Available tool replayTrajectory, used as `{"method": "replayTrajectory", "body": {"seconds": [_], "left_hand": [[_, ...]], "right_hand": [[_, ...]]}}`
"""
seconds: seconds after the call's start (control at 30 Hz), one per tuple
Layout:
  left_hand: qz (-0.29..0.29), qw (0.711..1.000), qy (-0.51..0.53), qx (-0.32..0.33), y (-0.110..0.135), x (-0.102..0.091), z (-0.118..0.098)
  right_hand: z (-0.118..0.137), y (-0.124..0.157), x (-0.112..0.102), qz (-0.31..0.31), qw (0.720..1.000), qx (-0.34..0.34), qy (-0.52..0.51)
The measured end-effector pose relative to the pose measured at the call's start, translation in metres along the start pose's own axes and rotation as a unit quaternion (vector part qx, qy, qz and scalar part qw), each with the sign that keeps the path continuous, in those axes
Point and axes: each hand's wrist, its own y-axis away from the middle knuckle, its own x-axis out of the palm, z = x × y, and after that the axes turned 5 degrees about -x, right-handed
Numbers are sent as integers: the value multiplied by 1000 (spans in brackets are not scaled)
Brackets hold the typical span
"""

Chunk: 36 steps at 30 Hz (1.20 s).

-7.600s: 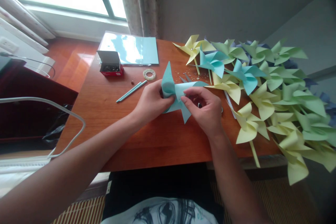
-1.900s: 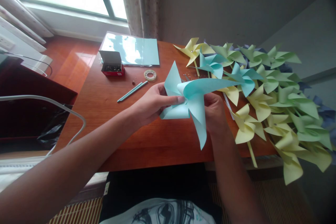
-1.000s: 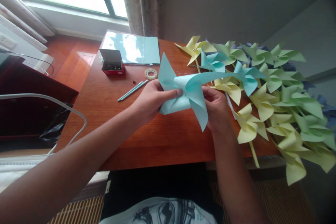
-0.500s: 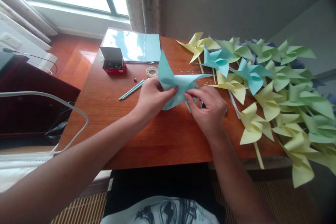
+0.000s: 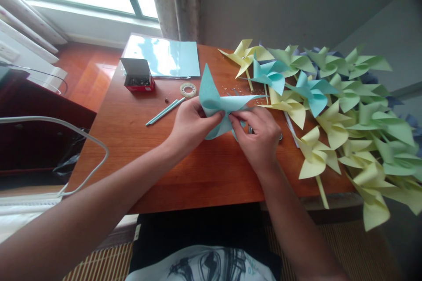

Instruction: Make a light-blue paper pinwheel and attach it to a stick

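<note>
A light-blue paper pinwheel [image 5: 211,92] is held above the wooden table between both hands, its blades curled toward the centre. My left hand [image 5: 193,125] grips it from the left, thumb pressed near the middle and fingers behind the paper. On the other side, my right hand [image 5: 257,134] is closed, thumb and forefinger pinched on the paper by the centre; any small piece between those fingertips is hidden. Partly covered by the right hand, a dark round object with a metal loop [image 5: 281,136] lies on the table.
Many finished pinwheels [image 5: 316,153] in yellow, green and blue crowd the right side. At the back left are a small red box [image 5: 140,82] of metal pieces, a tape roll [image 5: 188,90], rolled blue paper sticks [image 5: 165,112] and light-blue sheets [image 5: 184,59].
The right hand's fingertips have shifted slightly left, closer to the pinwheel's centre and the left thumb. The whole view has moved a little, so the table appears slightly further left.
</note>
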Motion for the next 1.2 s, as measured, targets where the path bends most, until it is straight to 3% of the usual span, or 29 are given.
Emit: {"method": "replayTrajectory", "body": {"seconds": [0.83,1.0,1.1,1.2], "left_hand": [[40,996,61,-45,0,-1,-1],[26,998,43,-38,-1,-2,-1],[18,998,47,-37,-1,-2,-3],[13,997,57,-45,0,-3,-7]], "right_hand": [[2,-2,-3,8,993,69,-91],[3,-3,-4,13,992,72,-98],[3,-3,-6,-17,988,91,-121],[-1,-4,-6,-68,971,158,-166]]}}
